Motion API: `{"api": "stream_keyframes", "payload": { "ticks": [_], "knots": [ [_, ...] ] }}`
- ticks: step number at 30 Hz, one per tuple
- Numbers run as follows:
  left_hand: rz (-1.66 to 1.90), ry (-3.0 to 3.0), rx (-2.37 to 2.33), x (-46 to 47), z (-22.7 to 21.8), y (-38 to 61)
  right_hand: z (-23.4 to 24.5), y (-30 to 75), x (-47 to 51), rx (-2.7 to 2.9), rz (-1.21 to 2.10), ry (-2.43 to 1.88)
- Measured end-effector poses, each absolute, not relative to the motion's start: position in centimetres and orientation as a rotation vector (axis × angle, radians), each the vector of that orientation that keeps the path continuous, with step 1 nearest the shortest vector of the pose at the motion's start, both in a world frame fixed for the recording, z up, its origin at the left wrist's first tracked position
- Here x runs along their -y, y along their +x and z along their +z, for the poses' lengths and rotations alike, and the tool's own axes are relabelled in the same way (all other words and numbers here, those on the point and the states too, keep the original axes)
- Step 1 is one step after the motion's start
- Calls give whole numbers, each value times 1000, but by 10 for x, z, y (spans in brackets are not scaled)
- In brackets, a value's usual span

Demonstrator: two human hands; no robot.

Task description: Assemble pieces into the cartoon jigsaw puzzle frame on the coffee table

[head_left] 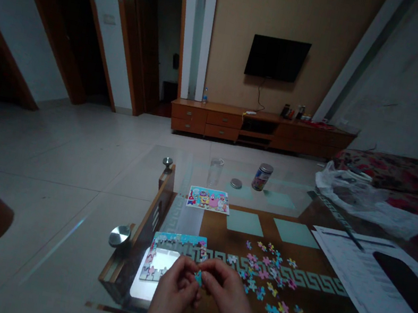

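Observation:
A small turquoise jigsaw puzzle piece (198,277) is pinched between the fingertips of both my hands, low over the glass table. My left hand (180,286) has its fingers curled in and covers the lower right part of the partly built puzzle (153,257). That puzzle shows joined border pieces around an open middle, lying on a white board (141,288). From the right, my right hand (221,286) meets the left, thumb and forefinger closed at the piece. Loose puzzle pieces (263,275) in blue, pink and yellow are scattered right of my hands.
Beyond the puzzle lies a cartoon picture card (209,200). Behind it stand a clear jar (215,172), a metal lid (235,183) and a printed tin (262,177). Paper sheets (359,269), a black phone-like slab (408,289), a pen (356,240) and a plastic bag (371,201) occupy the right.

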State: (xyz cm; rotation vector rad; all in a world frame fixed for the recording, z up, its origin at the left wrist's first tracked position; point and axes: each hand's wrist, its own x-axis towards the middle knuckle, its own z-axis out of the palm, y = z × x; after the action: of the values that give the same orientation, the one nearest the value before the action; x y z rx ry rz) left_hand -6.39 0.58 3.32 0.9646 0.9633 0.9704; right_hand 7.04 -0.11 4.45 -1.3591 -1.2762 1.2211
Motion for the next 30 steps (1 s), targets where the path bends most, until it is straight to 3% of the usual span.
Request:
{"api": "stream_keyframes", "payload": {
  "ticks": [22,30],
  "knots": [
    [915,736,-1028,-10,38,-71,50,68,5,1383,1018,-1471],
    [945,817,-959,-15,20,-68,52,66,5,1443,1023,-1437]
  ]
}}
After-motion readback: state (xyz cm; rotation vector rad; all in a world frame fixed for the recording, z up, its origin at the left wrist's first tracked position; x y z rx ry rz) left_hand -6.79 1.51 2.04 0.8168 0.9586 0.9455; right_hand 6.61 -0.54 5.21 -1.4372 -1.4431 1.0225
